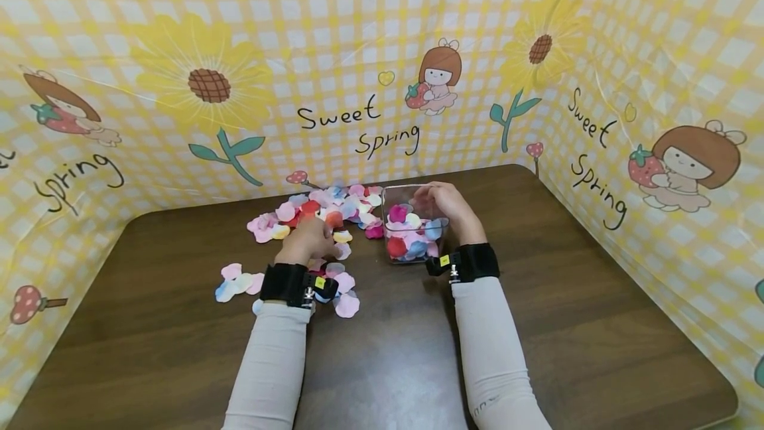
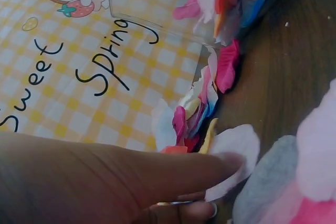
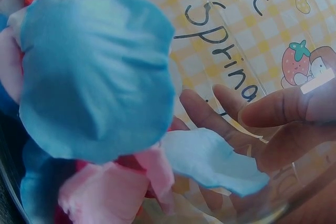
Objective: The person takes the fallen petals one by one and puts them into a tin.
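Note:
In the head view my left hand is low among loose fabric flower petals on the table. Its thumb and fingers pinch a pale pink petal, as the left wrist view shows. To the right stands a clear square box, its lower part filled with pink, red, white and blue petals. My right hand holds the box at its far right side, fingers wrapped round the back wall. The right wrist view shows those fingers through the clear plastic, beside a big blue petal.
A small group of petals lies at the left, and more petals lie beside my left wrist. The brown wooden table has a checked yellow cloth standing behind it and at both sides.

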### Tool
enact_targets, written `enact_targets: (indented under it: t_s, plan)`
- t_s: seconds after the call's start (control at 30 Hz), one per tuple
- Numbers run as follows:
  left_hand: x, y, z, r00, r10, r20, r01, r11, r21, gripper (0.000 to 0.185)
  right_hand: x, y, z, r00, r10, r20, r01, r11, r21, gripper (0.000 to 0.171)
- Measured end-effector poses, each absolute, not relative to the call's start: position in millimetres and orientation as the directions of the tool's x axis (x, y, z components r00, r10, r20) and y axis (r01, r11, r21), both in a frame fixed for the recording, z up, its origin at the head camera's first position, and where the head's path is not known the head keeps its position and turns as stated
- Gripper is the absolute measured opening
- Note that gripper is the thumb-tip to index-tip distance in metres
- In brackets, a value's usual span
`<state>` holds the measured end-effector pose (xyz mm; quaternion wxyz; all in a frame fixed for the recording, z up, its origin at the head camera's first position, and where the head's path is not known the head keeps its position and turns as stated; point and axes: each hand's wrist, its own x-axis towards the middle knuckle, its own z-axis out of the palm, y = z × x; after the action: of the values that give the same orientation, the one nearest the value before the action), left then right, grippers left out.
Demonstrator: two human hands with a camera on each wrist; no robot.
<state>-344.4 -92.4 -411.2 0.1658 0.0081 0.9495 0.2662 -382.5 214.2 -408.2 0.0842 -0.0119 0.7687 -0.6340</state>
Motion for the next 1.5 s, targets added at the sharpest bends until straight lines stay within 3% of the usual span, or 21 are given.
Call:
enact_targets:
  t_s: [0.23,0.33,0.5,0.8,1.13,1.33,1.5]
  plan:
    - [-342.0,-94.4,-407.9,-0.934,0.207,-0.290,0.009,0.828,0.561,0.010,-382.7,214.5,-410.1,-0.985,-0.127,-0.119,0.090,0.214,-0.973,0.039]
    - [-338.5,-97.5,-398.9,-0.936,0.237,-0.260,0.046,0.816,0.577,0.010,-382.6,213.9,-410.0,-0.986,-0.124,-0.111,0.082,0.213,-0.974,0.038]
    - [-326.8,-106.1,-376.5,-0.944,0.196,-0.266,-0.007,0.792,0.610,0.018,-382.5,213.5,-410.0,-0.984,-0.129,-0.123,0.095,0.209,-0.973,0.039]
    - [-311.4,-113.7,-341.7,-0.987,0.163,-0.010,0.127,0.808,0.575,0.020,-381.9,213.6,-406.5,-0.986,-0.124,-0.111,0.084,0.207,-0.975,0.040]
    - [-307.4,-58.2,-336.6,-0.948,0.199,0.247,0.317,0.631,0.708,0.021,-381.8,214.0,-407.9,-0.987,-0.117,-0.112,0.087,0.200,-0.976,0.038]
    - [-308.8,-16.5,-351.0,-0.917,0.307,0.257,0.388,0.524,0.759,0.027,-381.1,214.0,-408.6,-0.984,-0.124,-0.132,0.106,0.198,-0.975,0.039]
    - [-311.0,-23.6,-350.1,-0.913,0.336,0.230,0.387,0.540,0.747,0.033,-381.2,213.3,-407.3,-0.986,-0.119,-0.114,0.088,0.205,-0.975,0.040]
